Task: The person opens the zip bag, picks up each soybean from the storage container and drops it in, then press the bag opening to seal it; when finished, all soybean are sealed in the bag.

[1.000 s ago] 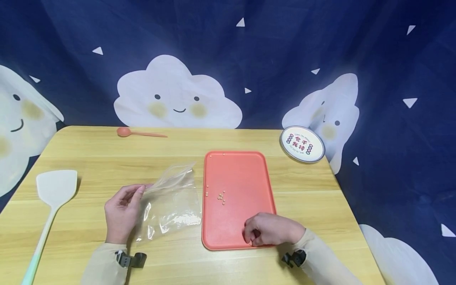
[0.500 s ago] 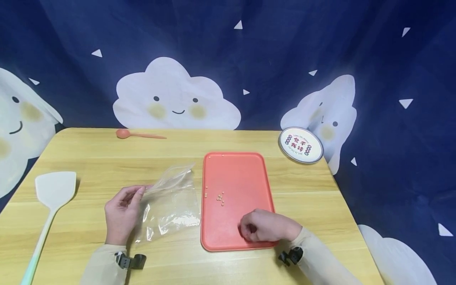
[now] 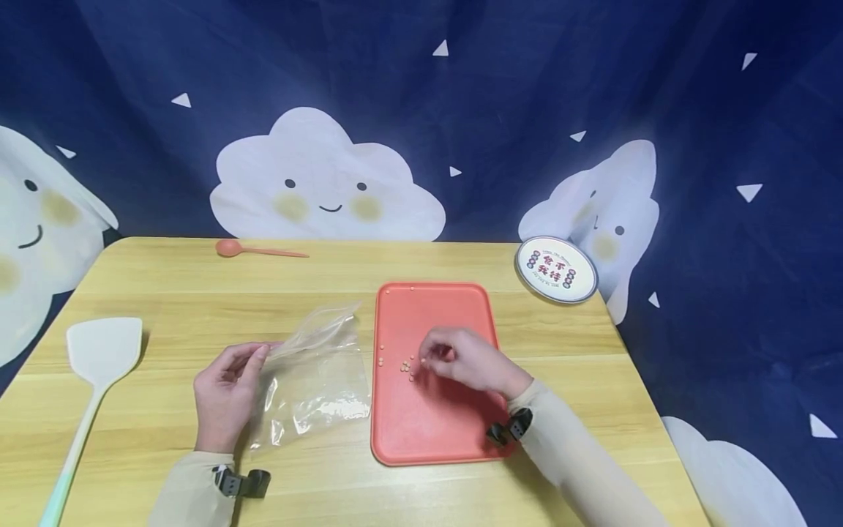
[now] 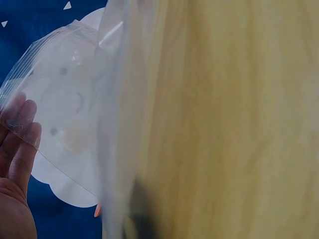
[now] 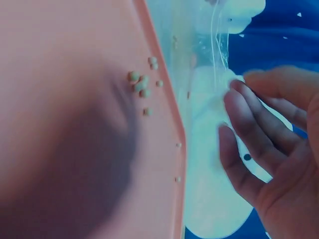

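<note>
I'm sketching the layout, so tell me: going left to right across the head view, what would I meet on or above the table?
White spatula, left hand, clear plastic bag, red tray, round patterned plate.

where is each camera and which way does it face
Head: on the head, facing forward and down at bag and tray; left hand, right hand and sleeves show.
Left wrist: on that wrist, facing bag and table; left hand shows.
Right wrist: on that wrist, facing tray and backdrop; right hand shows.
Shared: head and right wrist both show the tray.
</note>
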A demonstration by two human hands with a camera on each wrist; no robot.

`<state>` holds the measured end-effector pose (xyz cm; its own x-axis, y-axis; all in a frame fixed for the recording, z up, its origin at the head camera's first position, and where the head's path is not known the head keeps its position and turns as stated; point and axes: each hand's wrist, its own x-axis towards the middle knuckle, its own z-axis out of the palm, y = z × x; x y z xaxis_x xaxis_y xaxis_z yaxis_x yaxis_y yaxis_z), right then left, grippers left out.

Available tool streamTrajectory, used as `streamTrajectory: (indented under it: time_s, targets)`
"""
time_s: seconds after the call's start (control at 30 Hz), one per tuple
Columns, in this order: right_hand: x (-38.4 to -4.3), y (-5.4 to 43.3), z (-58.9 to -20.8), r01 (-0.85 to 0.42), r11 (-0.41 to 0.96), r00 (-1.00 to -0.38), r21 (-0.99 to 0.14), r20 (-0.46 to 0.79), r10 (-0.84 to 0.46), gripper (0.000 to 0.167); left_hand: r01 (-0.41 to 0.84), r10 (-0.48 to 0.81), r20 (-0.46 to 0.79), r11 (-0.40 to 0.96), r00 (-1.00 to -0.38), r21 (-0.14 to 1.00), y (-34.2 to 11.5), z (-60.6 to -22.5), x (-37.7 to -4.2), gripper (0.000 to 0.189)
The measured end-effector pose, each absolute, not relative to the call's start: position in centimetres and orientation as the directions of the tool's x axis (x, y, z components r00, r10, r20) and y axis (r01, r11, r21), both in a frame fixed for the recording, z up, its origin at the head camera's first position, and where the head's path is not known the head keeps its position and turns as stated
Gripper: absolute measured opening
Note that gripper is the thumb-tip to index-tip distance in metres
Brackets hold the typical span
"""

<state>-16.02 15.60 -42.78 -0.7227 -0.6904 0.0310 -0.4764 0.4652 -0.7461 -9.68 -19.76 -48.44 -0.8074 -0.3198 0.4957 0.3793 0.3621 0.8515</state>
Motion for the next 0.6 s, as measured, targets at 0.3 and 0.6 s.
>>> streamTrajectory:
  time_s: [0.3, 0.6]
  targets:
    - [-18.2, 12.0, -42.2, -0.467, 0.465, -0.792, -0.752, 0.121, -0.598, 0.007, 0.378, -0.313, 0.494, 0.364, -0.811, 0.851, -19.6, -48.4, -9.7, 0.007]
    - [-19.1, 7.3, -41.6, -0.492, 0.394, -0.784, -0.776, 0.199, -0.588, 0.010, 0.393, -0.308, 0.510, 0.370, -0.803, 0.842, -19.5, -48.4, -9.7, 0.009]
